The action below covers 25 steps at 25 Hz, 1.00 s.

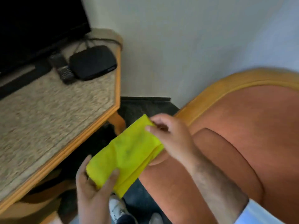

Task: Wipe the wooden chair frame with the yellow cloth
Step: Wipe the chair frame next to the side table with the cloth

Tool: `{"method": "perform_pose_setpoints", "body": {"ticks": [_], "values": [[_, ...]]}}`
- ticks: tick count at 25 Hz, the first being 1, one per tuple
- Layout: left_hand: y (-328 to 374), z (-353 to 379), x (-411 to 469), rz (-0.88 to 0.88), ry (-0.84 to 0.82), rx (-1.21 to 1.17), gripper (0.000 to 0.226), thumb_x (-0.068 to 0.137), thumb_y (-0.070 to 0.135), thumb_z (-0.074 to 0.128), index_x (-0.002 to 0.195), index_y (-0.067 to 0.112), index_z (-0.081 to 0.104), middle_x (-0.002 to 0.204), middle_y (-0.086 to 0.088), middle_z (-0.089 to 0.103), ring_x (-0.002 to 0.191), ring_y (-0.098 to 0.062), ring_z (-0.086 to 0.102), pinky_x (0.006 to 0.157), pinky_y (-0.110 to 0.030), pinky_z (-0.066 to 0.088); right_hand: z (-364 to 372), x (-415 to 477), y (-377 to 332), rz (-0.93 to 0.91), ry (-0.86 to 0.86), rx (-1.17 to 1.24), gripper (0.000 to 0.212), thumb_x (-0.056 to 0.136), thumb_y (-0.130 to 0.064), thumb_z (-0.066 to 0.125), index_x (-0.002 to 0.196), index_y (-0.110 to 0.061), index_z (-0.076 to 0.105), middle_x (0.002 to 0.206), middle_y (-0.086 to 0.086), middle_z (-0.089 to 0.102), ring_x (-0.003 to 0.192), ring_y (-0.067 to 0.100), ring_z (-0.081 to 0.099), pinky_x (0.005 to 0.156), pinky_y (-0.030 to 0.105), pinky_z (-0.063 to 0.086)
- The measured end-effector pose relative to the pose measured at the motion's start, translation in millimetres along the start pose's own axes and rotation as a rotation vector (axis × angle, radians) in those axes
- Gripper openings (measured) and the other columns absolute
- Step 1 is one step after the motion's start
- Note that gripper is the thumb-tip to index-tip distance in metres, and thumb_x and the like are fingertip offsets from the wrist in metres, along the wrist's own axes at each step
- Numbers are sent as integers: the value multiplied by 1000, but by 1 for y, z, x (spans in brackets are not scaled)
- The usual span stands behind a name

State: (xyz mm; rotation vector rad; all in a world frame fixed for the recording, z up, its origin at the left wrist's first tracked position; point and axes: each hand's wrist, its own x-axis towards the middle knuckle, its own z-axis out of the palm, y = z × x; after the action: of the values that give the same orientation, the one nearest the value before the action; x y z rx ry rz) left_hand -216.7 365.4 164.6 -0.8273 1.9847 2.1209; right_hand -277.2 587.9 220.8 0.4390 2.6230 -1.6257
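A folded yellow cloth [127,152] hangs between both hands in the middle of the view, with faint dark smudges on it. My left hand [92,189] grips its near lower end, thumb on top. My right hand [169,135] pinches its far upper corner. The chair stands at the right: a curved wooden frame [226,84] runs along the top of its orange-brown upholstered back and seat [242,143]. The cloth is held just left of the chair, in front of the cushion's edge, not touching the wood.
A wooden-edged table [90,131] with a woven top stands at the left. On it are a black TV [32,25], a black set-top box [93,62] and a remote [62,68]. Dark floor and a white shoe [117,209] lie below. A pale wall is behind.
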Motion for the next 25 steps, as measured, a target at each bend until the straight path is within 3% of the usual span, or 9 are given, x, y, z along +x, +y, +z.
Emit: {"method": "perform_pose_setpoints", "body": {"ticks": [2,5,8,11,14,16,18,21,25], "values": [[11,38,-1,18,-169,-4,76,61,31,99,128,43,64,121,1,76,113,-26,74,91,-56,61,-50,13,8,-60,139,-126,18,86,-13,80,104,-10,79,101,6,79,91,18,72,82,21,51],[11,109,9,41,-302,161,50,70,49,87,115,39,67,109,-2,76,104,-30,74,81,-57,64,-106,34,30,-111,284,-301,19,84,-14,82,103,-10,81,95,9,79,84,22,71,77,27,50],[-3,141,20,91,-224,374,30,81,35,84,98,48,63,98,6,73,88,-15,72,63,-26,57,-117,57,53,-107,158,-512,14,89,-19,76,100,-9,79,97,10,76,93,27,70,79,36,47],[-16,157,32,174,-204,724,33,83,32,84,92,47,56,89,15,69,79,-6,65,58,-21,43,-112,78,80,-45,-92,-717,20,100,-23,61,109,-10,73,113,10,69,108,26,66,85,36,43],[-33,154,46,349,-285,1040,31,84,30,83,107,36,63,114,-3,68,104,-26,65,83,-38,54,-103,85,98,-18,-150,-776,20,101,-19,58,115,-10,70,120,8,67,116,26,63,89,35,46],[-38,150,52,597,-343,1204,44,90,31,76,130,14,64,142,-18,57,133,-40,52,108,-55,45,-101,77,112,-93,-45,-819,33,98,-28,63,126,-11,67,128,9,66,127,29,58,100,38,48],[-38,154,60,897,-500,1226,63,93,33,66,150,10,50,164,-19,39,153,-39,34,122,-55,31,-105,69,125,-207,123,-917,56,99,-45,57,143,-10,57,146,10,60,146,32,47,120,48,38],[-39,191,75,1235,-735,1333,74,104,50,49,161,8,29,173,-16,25,162,-34,20,129,-56,23,-126,81,143,-262,163,-1099,66,108,-53,26,156,-11,39,164,8,42,158,26,25,128,53,20],[-52,248,84,1363,-761,1493,82,107,59,35,164,3,17,174,-18,19,162,-34,16,127,-59,27,-156,115,151,-313,98,-1294,65,109,-52,18,156,-11,37,166,9,39,160,28,21,129,55,17]]}}
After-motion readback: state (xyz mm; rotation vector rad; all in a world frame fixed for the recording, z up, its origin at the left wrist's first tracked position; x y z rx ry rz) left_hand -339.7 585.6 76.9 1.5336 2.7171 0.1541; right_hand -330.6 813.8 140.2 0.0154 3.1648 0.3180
